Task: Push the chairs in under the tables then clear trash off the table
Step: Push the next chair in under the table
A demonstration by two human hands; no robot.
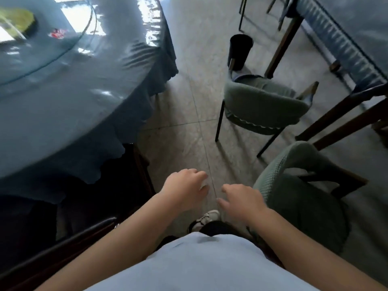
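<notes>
Round worktop (69,97) on the left w/ glossy blue cloth, scalloped hem; red trash (57,33) on its glass disc, far left. Two green knit chairs: far chair (262,108) and near chair (298,198), both on the right by a dark-legged worktop (344,49). Tiled floor (189,114) lane btwn the worktops. Left hand (184,187) & right hand (243,201) in midair, palms down, grip released, fingers loosely curled, holding nothing.

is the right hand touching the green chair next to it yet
Cannot tell. In the head view the right hand overlaps the near green chair backrest edge, with no visible gap or clear contact.
</notes>
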